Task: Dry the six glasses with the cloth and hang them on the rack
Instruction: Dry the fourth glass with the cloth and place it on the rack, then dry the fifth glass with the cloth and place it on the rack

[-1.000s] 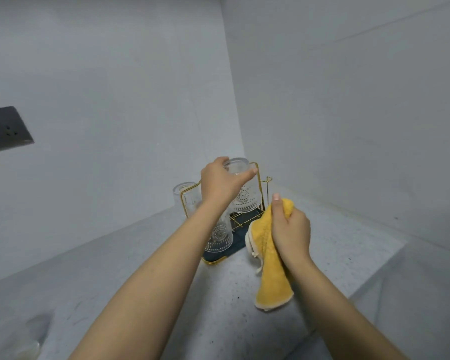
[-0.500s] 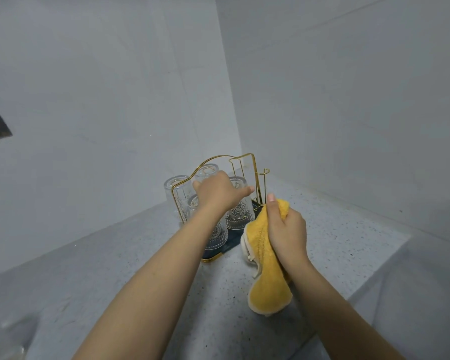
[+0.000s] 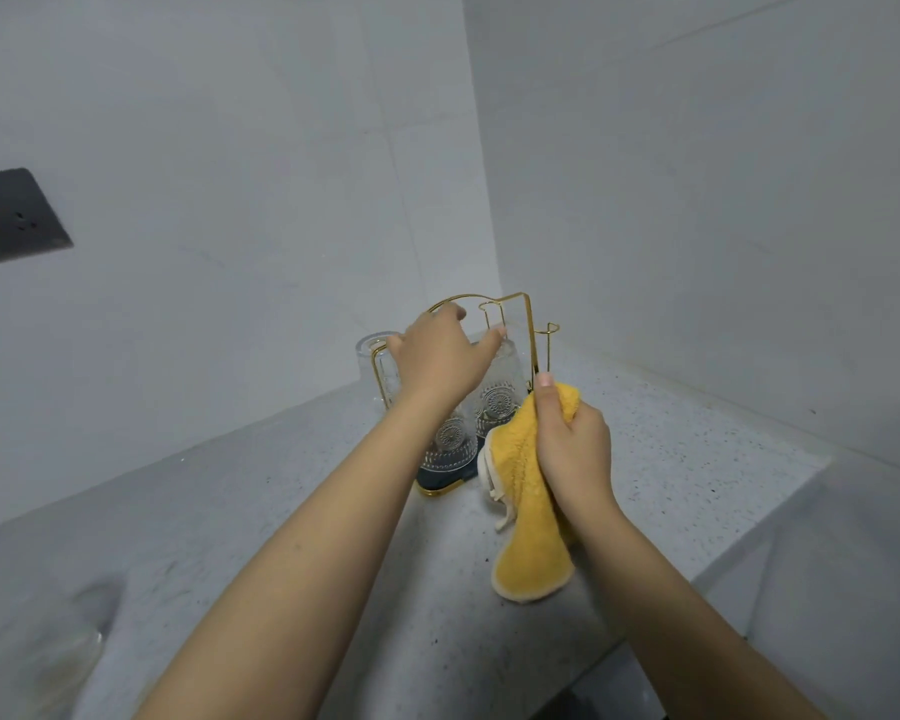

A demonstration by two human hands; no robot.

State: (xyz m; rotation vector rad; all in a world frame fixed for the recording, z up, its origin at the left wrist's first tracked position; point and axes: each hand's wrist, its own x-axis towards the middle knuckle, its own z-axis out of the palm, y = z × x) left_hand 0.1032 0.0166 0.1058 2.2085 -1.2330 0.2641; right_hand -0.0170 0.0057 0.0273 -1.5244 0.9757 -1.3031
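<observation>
Fingers over rack, cloth bunched

Soft even light, wide-angle edge bending

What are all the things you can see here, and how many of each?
glasses: at least three show, clear with a pressed pattern, upside down on the rack; more may be hidden behind the hand
rack: one, gold wire on a dark base, in the corner of the counter
cloth: one, yellow with a pale edge, hanging from the right hand
counter: one, pale grey speckled
walls: two, light grey, meeting in a corner
socket plate: one, dark grey, on the left wall
left hand: one, reaching over the glasses at the rack
right hand: one, gripping the cloth
</observation>
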